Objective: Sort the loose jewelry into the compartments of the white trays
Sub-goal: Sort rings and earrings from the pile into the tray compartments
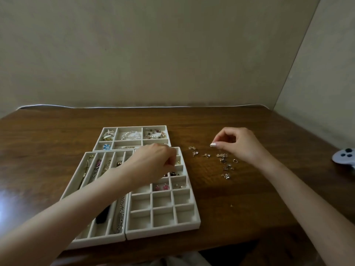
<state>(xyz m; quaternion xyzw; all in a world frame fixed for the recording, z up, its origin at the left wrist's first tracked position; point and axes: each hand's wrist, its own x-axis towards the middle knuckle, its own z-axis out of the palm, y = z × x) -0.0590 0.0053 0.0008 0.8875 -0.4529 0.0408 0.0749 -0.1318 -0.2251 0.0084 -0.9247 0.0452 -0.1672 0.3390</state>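
Three white trays lie on the wooden table: a far tray [132,127] with bracelets and brooches, a long-slot tray [76,187] with chains, and a grid tray [194,200] with small compartments. My left hand [153,162] hovers over the upper compartments of the grid tray, fingers curled; whether it holds anything is hidden. My right hand [236,143] hangs above the loose jewelry [221,162], thumb and forefinger pinched together; a piece between them cannot be made out. Pink earrings [161,187] sit in one grid compartment.
A white game controller [345,156] lies at the table's right edge. One tiny loose piece [231,205] lies apart, nearer me. The wall runs along the table's back edge, and a second wall closes the right side.
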